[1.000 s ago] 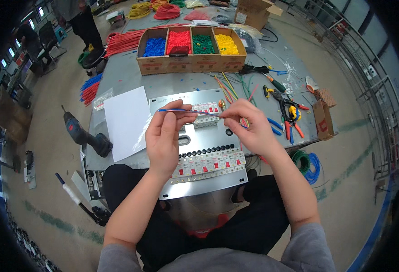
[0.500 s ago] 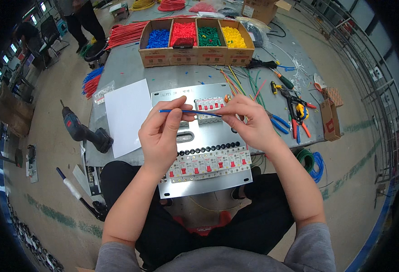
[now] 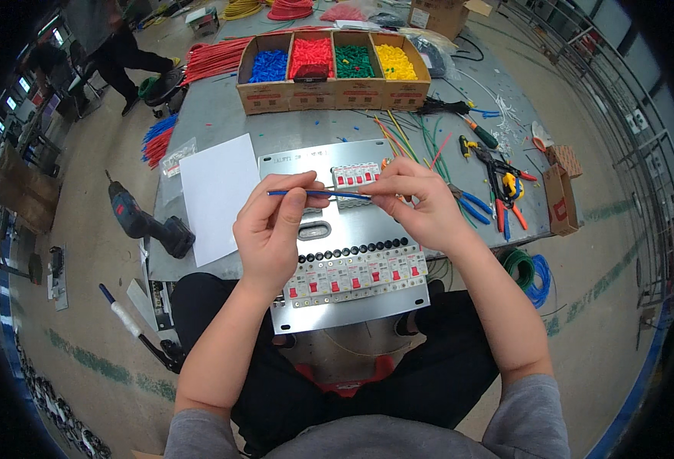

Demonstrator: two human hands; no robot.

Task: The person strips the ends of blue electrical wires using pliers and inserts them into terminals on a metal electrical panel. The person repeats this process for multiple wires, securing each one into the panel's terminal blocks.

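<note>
Between my two hands runs a short blue wire [image 3: 337, 194], held nearly level above a metal mounting plate [image 3: 367, 218]. My left hand [image 3: 270, 222] pinches its left part between thumb and fingers. The right end sits in the closed fingertips of my right hand [image 3: 417, 200]. Below them, a row of circuit breakers [image 3: 354, 277] with red switches lines the plate's near side, with black round parts along its far edge. A second, smaller breaker group [image 3: 355, 176] stands farther up the plate, partly hidden by my hands.
A cardboard box [image 3: 333, 95] with blue, red, green and yellow small parts stands at the back. White paper [image 3: 216, 199] and a cordless drill [image 3: 146, 222] lie left. Blue-handled pliers [image 3: 473, 205], a wire stripper [image 3: 505, 180] and a screwdriver [image 3: 483, 135] lie right. A person [image 3: 107, 46] stands far left.
Both hands keep hold of the blue wire, which has tilted slightly closer to level. The view has shifted a little. The person at the far left has changed stance.
</note>
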